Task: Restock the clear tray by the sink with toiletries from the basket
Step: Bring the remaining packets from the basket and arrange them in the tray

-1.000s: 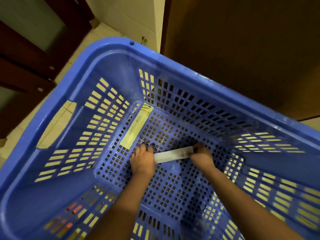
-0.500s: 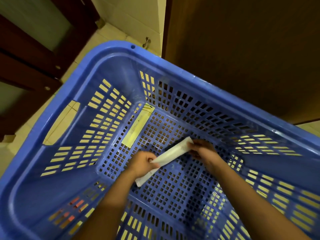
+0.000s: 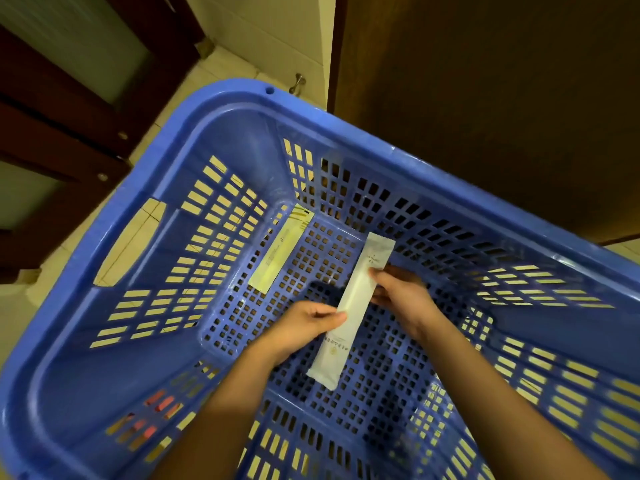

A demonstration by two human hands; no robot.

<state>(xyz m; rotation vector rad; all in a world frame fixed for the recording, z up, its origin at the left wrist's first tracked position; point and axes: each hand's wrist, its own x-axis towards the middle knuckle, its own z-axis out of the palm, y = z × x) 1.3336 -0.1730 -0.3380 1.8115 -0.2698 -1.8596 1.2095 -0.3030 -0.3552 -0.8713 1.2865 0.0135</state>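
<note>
A large blue slotted basket [image 3: 221, 109] fills the view. Inside it, both hands hold a long white sachet [image 3: 349, 310] lifted off the basket floor, pointing away from me. My left hand [image 3: 304, 323] pinches its left edge near the middle. My right hand [image 3: 398, 292] grips its right edge further up. A second, pale yellow sachet [image 3: 282, 251] lies flat on the basket floor at the far left corner. The clear tray and the sink are out of view.
A dark wooden door [image 3: 485, 98] stands behind the basket on the right. Dark cabinet doors [image 3: 69, 98] are at the left, with pale floor tiles [image 3: 221, 67] and a small metal doorstop [image 3: 298, 85] between them.
The white sachet lay across the basket floor between my hands; both hands have lifted it and turned it lengthwise, away from me. The view has pulled back and up.
</note>
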